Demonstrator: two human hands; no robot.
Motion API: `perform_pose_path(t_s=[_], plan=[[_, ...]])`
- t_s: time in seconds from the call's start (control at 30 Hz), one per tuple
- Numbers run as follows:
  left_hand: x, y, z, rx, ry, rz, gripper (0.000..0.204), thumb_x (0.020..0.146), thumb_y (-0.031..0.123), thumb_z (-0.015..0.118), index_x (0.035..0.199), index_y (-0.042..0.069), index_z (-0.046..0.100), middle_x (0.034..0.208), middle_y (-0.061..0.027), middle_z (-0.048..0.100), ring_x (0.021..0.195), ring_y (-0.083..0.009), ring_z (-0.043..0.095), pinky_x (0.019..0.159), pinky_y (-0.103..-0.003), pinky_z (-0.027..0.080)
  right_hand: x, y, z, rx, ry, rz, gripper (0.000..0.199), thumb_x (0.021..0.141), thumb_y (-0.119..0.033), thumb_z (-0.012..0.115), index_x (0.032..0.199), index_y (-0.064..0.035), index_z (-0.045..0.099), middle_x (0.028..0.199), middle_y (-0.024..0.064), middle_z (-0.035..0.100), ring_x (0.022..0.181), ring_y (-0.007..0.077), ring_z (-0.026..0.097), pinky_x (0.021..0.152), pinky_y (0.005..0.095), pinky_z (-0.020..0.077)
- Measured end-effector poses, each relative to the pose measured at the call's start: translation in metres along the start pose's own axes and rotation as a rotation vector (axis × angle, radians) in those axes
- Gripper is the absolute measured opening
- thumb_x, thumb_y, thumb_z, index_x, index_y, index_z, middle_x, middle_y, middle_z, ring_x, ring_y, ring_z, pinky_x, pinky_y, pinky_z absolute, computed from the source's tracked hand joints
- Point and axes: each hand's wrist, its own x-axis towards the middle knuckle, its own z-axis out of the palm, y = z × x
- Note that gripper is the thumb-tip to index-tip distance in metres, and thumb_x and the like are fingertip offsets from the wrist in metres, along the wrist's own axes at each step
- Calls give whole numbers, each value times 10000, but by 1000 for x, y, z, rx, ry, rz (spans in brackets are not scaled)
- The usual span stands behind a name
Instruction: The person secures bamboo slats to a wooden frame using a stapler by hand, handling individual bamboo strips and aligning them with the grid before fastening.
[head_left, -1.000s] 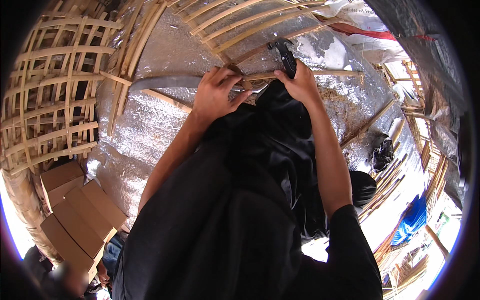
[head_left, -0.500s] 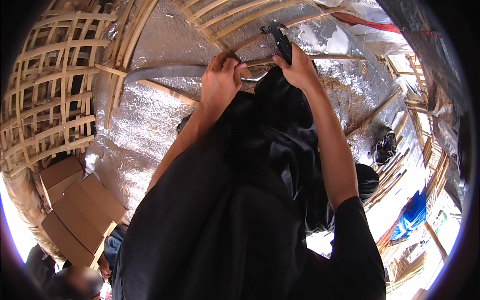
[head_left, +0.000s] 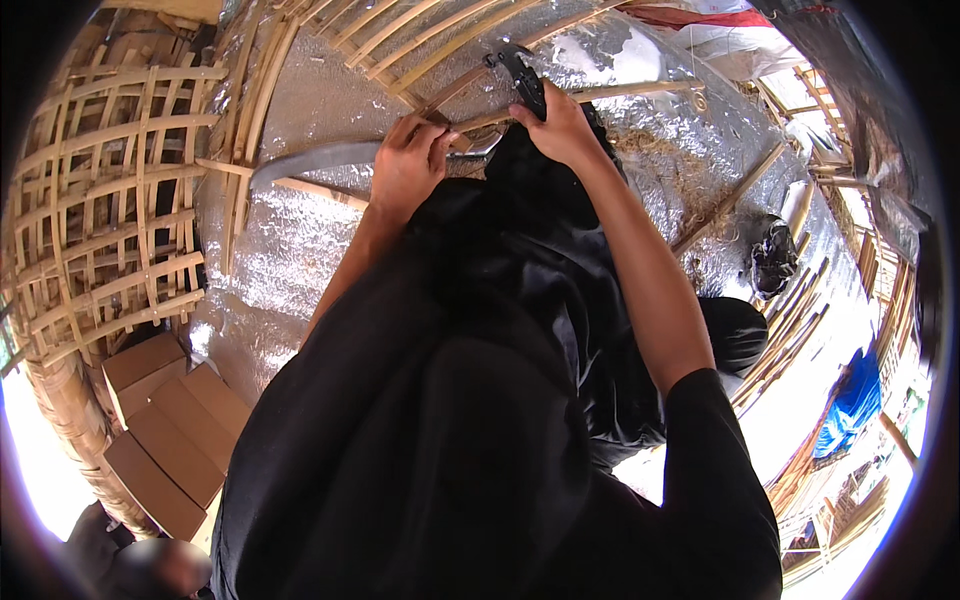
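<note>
Head view: bamboo strip point(head_left: 600, 92) between both hands (dark tool point(head_left: 522, 72) in right).

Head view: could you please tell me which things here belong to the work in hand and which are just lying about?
In hand:
left hand gripping curved blade
right hand holding black tool
bamboo strip

Lying about:
woven bamboo lattice
cardboard boxes
blue cloth

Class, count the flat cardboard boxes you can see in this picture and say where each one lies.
3 cardboard boxes, all at lower left below the woven bamboo lattice: upper, middle, lowest. More may be hidden.
</note>
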Motion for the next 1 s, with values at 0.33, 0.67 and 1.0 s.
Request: perform_pose_path(t_s=[0.33,0.67,1.0], plan=[[11,-29,-11,-44,13,-137,217,880,109,826,1061,36,732,957,-162,716,904,-360,700,785,-438,562,12,-10,33,423,289,-133,285,919,-204,839,1050,-40,646,836,13,644,776,104,613,750,303,523],[7,-75,-32,3,63,-95,213,843,145,866,1022,70,778,912,-89,721,827,-303,678,766,-403,552,30,-52,51,66,365,-241,460,927,-321,811,1135,43,620,1023,211,651,917,397,676,771,453,543],[-7,-84,-61,117,-7,-32,228,857,213,830,1073,144,797,1224,-62,678,1098,-298,642,904,-432,511,-54,-124,75,224,162,-256,287,1017,-171,680,1158,45,552,881,279,658,827,526,655,702,527,514]])
